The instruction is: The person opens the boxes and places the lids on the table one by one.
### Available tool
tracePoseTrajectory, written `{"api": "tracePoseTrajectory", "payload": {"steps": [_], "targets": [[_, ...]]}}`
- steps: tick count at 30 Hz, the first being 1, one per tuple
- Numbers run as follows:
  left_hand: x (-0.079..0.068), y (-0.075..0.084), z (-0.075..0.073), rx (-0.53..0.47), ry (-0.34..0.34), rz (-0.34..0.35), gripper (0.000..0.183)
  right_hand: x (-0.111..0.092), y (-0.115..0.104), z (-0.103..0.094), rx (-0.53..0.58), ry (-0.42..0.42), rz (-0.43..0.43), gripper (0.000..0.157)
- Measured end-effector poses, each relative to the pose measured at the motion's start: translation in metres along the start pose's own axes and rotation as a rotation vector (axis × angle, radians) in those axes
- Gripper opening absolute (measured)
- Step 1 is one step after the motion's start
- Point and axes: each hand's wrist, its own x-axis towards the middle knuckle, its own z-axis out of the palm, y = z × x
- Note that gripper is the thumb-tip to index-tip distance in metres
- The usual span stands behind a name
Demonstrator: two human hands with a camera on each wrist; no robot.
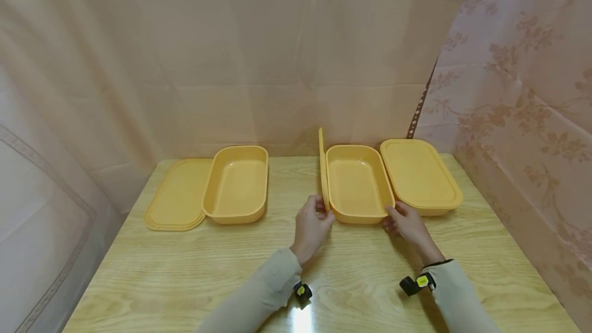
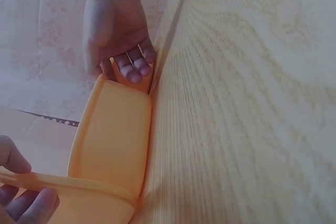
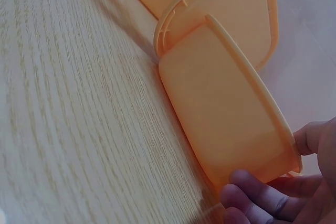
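Note:
In the head view, an open yellow plastic food container [image 1: 363,220] sits right of the table's middle. Its matching yellow lid [image 1: 322,168] stands upright on edge along the container's left side. My left hand [image 1: 313,227] pinches the lid near its front end; in the left wrist view the thumb lies on one face and the fingers [image 2: 39,208] on the other. My right hand [image 1: 409,225] grips the container's front right corner, with the thumb at the rim and the fingers [image 3: 252,198] against the outer wall in the right wrist view.
A lidded yellow container [image 1: 421,173] stands close against the right side. At left, another open container [image 1: 236,219] rests beside a flat lid [image 1: 178,199], overlapping its edge. Cloth curtains [image 1: 277,66] hang behind the wooden table [image 1: 185,281] and at both sides.

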Motion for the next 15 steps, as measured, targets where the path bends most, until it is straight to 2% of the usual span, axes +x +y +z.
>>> {"api": "tracePoseTrajectory", "payload": {"steps": [15], "targets": [[-0.0013,0.0,-0.0004,-0.002,-0.01,-0.011,0.025,-0.0006,0.0001,0.0004,-0.014,0.003,-0.005,0.047]]}}
